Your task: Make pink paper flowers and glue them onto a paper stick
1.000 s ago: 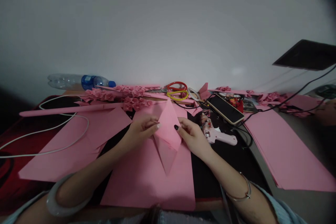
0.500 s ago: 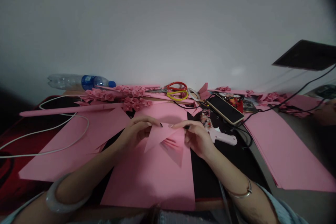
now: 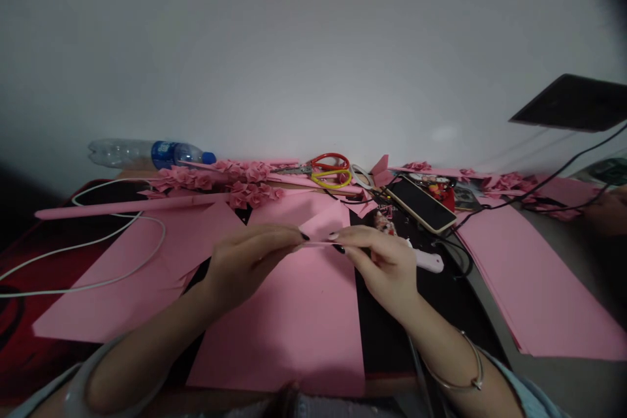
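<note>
A small folded piece of pink paper (image 3: 321, 243) is held up between both hands, its near edge turned almost edge-on to me and a pale flap rising behind it. My left hand (image 3: 252, 264) pinches its left end with fingers closed. The right end is squeezed between the thumb and fingers of my right hand (image 3: 385, 264). Beneath them lies a large pink sheet (image 3: 294, 326) on the dark tabletop. Most of the folded piece's shape is hidden by its angle and by my fingers.
Paper flowers (image 3: 252, 192), scissors (image 3: 330, 173) and a plastic bottle (image 3: 161, 153) line the wall. On the right are a phone (image 3: 424, 204), a white-handled tool (image 3: 429, 261) and stacked pink sheets (image 3: 533, 287). More pink sheets (image 3: 122, 274) lie left, under a white cable (image 3: 73, 246).
The folded paper has tipped from showing its broad creased face to nearly edge-on. Both hands have turned over it, and my fingers now press its near edge.
</note>
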Available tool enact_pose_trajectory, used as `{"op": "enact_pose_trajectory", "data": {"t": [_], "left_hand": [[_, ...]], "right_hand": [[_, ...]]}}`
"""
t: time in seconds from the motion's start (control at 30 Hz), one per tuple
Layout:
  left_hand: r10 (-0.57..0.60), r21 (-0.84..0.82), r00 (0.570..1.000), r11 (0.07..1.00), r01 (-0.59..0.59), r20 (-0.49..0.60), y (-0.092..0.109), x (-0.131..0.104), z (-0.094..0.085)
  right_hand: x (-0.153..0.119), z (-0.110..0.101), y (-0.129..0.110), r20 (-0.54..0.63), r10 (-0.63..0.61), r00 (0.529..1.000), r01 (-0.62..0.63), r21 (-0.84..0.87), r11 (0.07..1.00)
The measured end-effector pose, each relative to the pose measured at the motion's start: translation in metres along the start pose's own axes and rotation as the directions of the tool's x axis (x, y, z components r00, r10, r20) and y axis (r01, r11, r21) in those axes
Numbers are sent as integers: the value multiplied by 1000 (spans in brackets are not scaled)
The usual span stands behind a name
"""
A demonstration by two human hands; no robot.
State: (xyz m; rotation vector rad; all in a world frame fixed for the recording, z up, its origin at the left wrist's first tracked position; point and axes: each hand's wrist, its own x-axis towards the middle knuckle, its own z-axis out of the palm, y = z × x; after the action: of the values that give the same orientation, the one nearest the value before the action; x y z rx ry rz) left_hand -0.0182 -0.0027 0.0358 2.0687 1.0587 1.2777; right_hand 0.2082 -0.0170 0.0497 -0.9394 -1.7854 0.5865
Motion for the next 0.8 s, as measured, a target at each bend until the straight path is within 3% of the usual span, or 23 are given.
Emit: {"op": "enact_pose_trajectory", "data": {"t": [0.13, 0.23, 0.33, 0.4, 0.5, 0.57, 0.67, 0.8], "left_hand": [[265, 127, 959, 953, -276, 99, -6, -1, 1], [434, 212, 894, 868, -449, 116, -12, -1, 6], [519, 257, 849, 811, -526, 100, -17, 0, 8], [535, 277, 840, 797, -537, 91, -21, 2, 4], [491, 380, 870, 798, -467, 40, -28, 6, -8], [409, 481, 910, 813, -329, -71, -31, 10, -17], [308, 484, 917, 861, -156, -252, -28, 13, -22], [347, 376, 937, 874, -307, -41, -18, 7, -8]], "right_hand": [[-1, 3, 3, 86, -227, 970, 229, -12, 973], [-2, 6, 7, 113, -262, 958, 265, -14, 964], [-3, 5, 11, 95, -239, 966, 242, -17, 970], [-3, 2, 13, 67, -199, 978, 202, -35, 979], [-2, -4, 16, -9, -123, 992, 122, -77, 989], [-2, -7, 19, -128, -56, 990, 43, -97, 994], [-3, -6, 22, -239, 29, 971, -48, -75, 996], [-7, 4, 20, -114, 20, 993, -22, -13, 1000]]}}
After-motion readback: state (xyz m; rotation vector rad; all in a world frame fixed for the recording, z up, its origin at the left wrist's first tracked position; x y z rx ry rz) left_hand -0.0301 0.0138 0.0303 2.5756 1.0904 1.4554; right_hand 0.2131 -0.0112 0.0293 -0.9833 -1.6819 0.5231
